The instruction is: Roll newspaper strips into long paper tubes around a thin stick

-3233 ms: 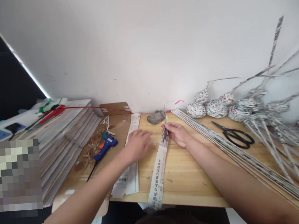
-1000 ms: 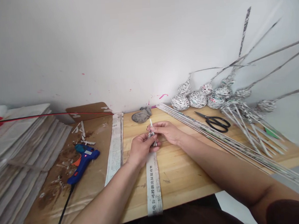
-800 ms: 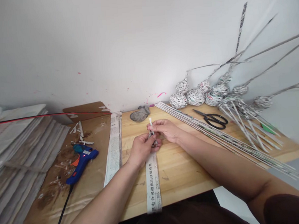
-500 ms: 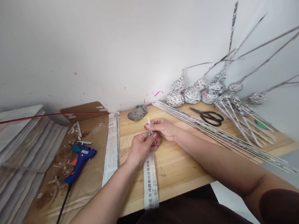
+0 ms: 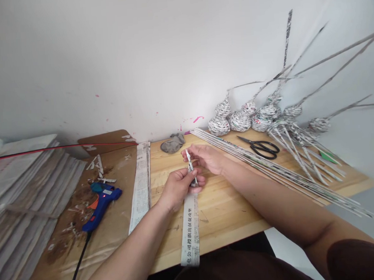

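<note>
A long printed newspaper strip [image 5: 189, 229] runs from the front edge of the wooden board up to my hands, its far end rolled to a narrow point. My left hand [image 5: 180, 185] pinches the rolled part between thumb and fingers. Just beyond it, my right hand [image 5: 207, 157] is beside the pointed tip, its fingers curved and apart; whether they touch the paper is hard to tell.
Left lie a blue glue gun [image 5: 102, 203], paper scraps and a newspaper stack [image 5: 28, 202]. A strip pile [image 5: 141, 181] and grey cloth [image 5: 172, 143] are nearer. Right are thin paper rods [image 5: 255, 163], black scissors [image 5: 261, 147] and woven paper gourds [image 5: 218, 126].
My right hand's fingers have loosened from the rolled tip and spread, so more of the tip shows. My left hand keeps its pinch. The view has shifted slightly.
</note>
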### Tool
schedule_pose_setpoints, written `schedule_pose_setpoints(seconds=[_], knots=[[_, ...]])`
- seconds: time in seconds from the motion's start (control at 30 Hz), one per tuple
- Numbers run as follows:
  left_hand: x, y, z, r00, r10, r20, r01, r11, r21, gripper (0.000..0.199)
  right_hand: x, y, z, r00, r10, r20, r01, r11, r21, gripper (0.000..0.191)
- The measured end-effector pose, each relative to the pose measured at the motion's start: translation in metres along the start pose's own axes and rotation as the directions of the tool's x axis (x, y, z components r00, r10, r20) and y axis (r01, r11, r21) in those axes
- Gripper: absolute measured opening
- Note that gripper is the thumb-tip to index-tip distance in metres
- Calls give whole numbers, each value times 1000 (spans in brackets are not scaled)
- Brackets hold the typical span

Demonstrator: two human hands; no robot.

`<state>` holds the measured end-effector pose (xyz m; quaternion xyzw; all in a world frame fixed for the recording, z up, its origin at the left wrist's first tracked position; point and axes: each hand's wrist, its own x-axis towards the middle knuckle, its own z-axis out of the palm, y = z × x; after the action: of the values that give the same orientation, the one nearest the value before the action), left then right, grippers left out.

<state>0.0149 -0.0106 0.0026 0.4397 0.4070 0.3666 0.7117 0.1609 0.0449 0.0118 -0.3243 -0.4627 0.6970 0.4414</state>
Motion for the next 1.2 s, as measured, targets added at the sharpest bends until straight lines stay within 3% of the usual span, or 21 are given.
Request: schedule_pose_setpoints(seconds=[0.2, 0.43, 0.67, 0.87, 1.2], knots=[[-2, 2, 1, 997, -4, 82, 6, 1000, -13, 32, -3, 2, 1, 1000, 26, -12, -26, 1000, 14, 30], [-5, 5, 1, 992, -8, 126, 9, 1000, -8, 38, -4, 2, -1, 989, 63, 130, -69, 997, 39, 32], [-5, 6, 1, 988, -4, 153, 7, 1000, -17, 37, -3, 4, -1, 997, 49, 52, -51, 998, 35, 38], [-6, 10, -1, 983, -15, 182, 27, 998, -60, 36, -8, -4, -2, 982, 73, 172, -88, 993, 81, 30], [-5, 6, 1, 987, 23, 158, -30, 999, 40, 37, -4, 0, 0, 995, 58, 79, -63, 996, 58, 27]])
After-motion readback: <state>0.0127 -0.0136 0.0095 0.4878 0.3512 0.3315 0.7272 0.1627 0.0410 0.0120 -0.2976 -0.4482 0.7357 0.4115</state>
